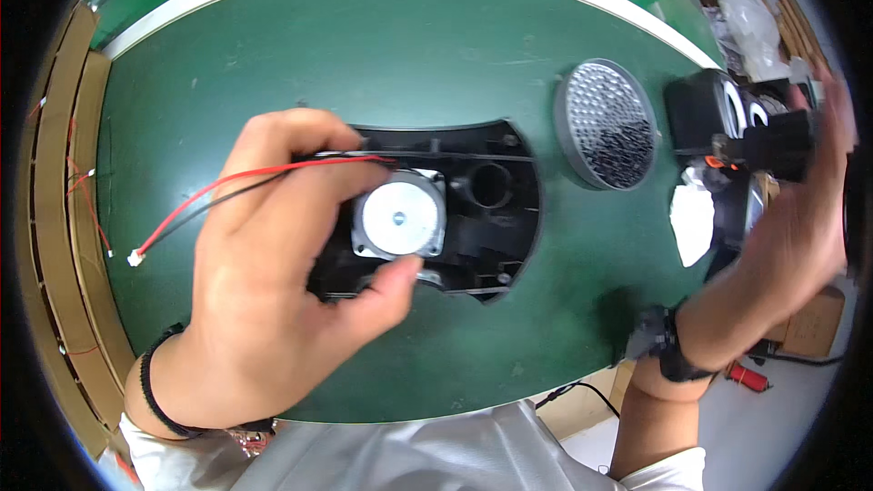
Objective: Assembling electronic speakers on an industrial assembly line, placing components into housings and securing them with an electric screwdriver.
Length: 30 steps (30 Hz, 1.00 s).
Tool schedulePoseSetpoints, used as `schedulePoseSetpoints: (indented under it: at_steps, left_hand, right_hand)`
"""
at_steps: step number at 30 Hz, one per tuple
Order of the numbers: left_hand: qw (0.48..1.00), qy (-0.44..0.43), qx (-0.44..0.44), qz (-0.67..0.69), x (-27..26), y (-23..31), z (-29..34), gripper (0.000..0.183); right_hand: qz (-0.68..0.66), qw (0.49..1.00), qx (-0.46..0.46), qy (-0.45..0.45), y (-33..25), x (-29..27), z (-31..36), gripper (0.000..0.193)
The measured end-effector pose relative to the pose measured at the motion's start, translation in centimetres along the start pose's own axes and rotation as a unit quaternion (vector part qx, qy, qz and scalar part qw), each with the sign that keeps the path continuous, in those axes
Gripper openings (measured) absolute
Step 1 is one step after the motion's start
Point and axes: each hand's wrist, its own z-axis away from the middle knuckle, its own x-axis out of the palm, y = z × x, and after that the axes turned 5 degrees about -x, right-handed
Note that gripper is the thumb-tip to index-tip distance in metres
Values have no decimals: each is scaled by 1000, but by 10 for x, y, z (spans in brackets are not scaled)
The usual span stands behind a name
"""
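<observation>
Green tabletop (pixel 509 355), left hand (pixel 282 255) spread wide around one speaker (pixel 400 218); two wires (pixel 305 165); right hand (pixel 809 218) blurred, grip unclear

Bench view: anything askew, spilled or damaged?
No obvious spill or damage; the screws sit inside their dish. One untidy spot: the red and black wires run across the left hand, with their white plug unconnected, well outside the black housing. Motion blur hides detail around the right hand.

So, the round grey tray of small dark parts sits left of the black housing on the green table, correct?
Not left: the head view shows the round grey tray of small dark parts right of the black housing, on the green table.
</observation>
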Motion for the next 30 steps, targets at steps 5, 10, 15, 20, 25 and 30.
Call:
schedulePoseSetpoints:
  at_steps: [5,10,15,20,25,30]
  left_hand:
    - [998,48,-7,-28,7,-9,-9,44]
    - [995,80,-10,-59,14,-12,-22,46]
    - [995,72,-12,-71,11,-7,-26,43]
    - [993,69,-24,-90,10,-15,-20,43]
    - [994,71,-13,-86,11,-12,-23,43]
    - [993,72,-11,-96,9,-11,-23,43]
  right_hand:
    - [-337,894,266,130,9,21,-32,28]
    - [-391,900,133,140,28,28,-19,28]
    - [-670,719,173,70,47,3,-18,39]
    - [-433,801,287,297,-62,85,-55,26]
    - [-507,766,295,262,-43,93,-37,21]
    - [-508,754,323,262,-45,97,-34,13]
